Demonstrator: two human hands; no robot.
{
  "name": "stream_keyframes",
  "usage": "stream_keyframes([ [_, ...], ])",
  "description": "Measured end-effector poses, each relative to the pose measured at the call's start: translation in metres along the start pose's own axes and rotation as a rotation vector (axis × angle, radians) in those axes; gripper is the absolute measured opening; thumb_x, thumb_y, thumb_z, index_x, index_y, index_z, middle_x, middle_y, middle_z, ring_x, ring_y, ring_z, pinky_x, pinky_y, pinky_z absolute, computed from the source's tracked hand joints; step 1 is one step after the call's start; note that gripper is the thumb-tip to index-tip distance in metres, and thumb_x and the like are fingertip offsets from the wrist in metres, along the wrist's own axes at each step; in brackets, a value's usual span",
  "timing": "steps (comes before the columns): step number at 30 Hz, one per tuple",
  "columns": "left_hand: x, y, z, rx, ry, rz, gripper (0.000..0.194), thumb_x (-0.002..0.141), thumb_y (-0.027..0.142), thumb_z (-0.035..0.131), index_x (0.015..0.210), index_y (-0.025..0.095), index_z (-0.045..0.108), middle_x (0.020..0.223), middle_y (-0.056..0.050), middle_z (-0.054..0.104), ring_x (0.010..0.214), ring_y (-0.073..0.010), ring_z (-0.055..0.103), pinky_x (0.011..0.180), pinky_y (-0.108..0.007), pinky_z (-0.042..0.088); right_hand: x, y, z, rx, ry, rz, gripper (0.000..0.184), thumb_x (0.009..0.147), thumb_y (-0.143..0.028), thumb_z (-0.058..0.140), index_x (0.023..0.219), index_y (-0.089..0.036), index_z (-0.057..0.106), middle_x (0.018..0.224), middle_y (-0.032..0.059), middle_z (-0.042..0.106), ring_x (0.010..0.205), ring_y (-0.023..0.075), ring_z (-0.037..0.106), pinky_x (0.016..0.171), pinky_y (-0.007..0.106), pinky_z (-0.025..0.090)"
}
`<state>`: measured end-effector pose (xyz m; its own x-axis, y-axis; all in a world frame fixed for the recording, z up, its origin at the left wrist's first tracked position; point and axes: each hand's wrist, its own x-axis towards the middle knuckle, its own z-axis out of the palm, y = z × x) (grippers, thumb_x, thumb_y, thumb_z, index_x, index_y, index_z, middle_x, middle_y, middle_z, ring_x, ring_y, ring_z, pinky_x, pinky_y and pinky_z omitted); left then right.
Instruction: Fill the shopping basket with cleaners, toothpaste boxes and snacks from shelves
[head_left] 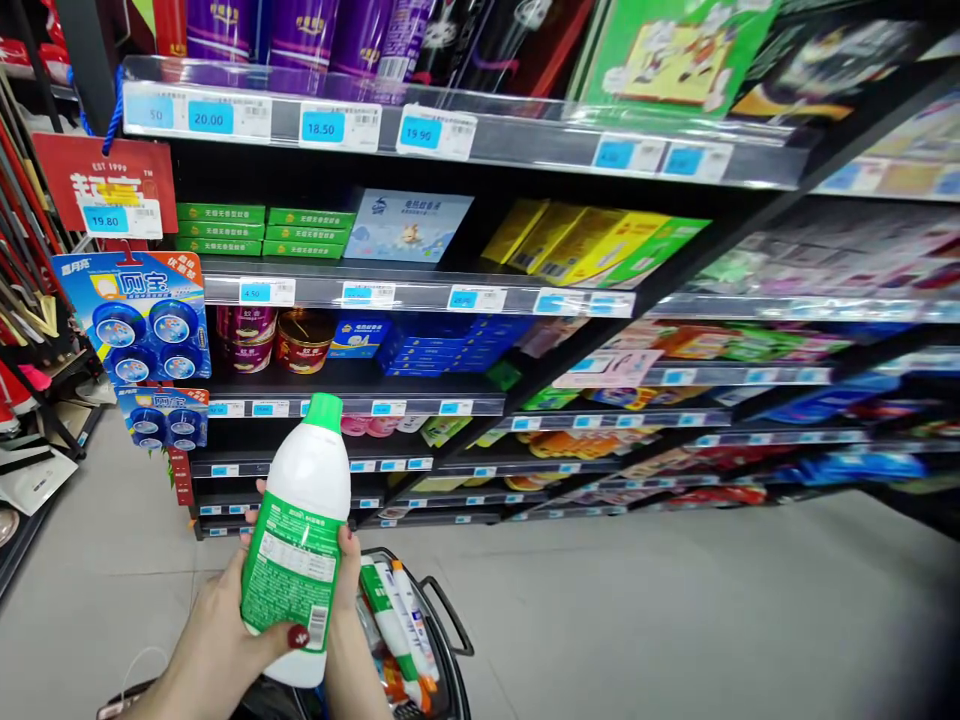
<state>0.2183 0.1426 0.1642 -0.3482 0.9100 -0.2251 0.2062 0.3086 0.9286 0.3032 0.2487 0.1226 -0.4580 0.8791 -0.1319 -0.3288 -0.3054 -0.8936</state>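
A white bottle (307, 470) with a green cap and a green back label is held up before me, slightly tilted. My left hand (225, 610) wraps its left side, the thumb lying across the lower label near the barcode. On the bottle's right side, my right hand (346, 580) grips it, with most of its fingers hidden behind. Below the hands stands a black shopping basket (450, 665). Inside it lie a green-and-white tube-shaped pack (390, 615) and other packaged goods.
Store shelves (420, 290) with price tags run along in front. Blue toilet-cleaner blister packs (150, 320) hang at the shelf's left end, below a red sign (105, 185). Green boxes (307, 232) and yellow boxes (562, 240) sit mid-shelf. Grey floor (637, 610) extends to the right.
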Motion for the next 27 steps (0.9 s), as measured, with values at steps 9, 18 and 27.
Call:
stream_keyframes([
  [9, 0.001, 0.005, 0.020, 0.052, 0.143, 0.023, 0.060, 0.064, 0.035, 0.066, 0.120, 0.018, 0.057, 0.105, -0.010, 0.076, 0.096, -0.0319, 0.070, 0.075, -0.037, 0.056, 0.007, -0.006, -0.014, 0.199, -0.022, 0.045, 0.039, 0.092, -0.046, 0.055, 0.117, -0.016, 0.060, 0.117, 0.0086, 0.064, 0.101, 0.0216, 0.063, 0.089, 0.044, 0.052],
  [18, 0.006, 0.009, 0.016, 0.053, 0.125, 0.048, 0.052, 0.067, 0.034, 0.066, 0.115, 0.016, 0.060, 0.105, -0.010, 0.076, 0.092, -0.0295, 0.071, 0.075, -0.036, 0.056, 0.012, -0.012, -0.010, 0.273, -0.116, 0.091, 0.073, 0.068, -0.067, 0.055, 0.119, -0.017, 0.066, 0.102, 0.0115, 0.075, 0.099, 0.0330, 0.067, 0.085, 0.046, 0.051],
  [27, 0.009, 0.012, 0.003, 0.012, 0.050, 0.040, 0.047, 0.075, 0.037, 0.067, 0.117, 0.017, 0.059, 0.099, -0.007, 0.075, 0.084, -0.0261, 0.068, 0.077, -0.036, 0.054, 0.014, -0.018, 0.001, 0.262, -0.177, 0.108, 0.074, 0.069, -0.069, 0.054, 0.117, -0.014, 0.067, 0.100, 0.0141, 0.075, 0.102, 0.0354, 0.065, 0.087, 0.051, 0.050],
])
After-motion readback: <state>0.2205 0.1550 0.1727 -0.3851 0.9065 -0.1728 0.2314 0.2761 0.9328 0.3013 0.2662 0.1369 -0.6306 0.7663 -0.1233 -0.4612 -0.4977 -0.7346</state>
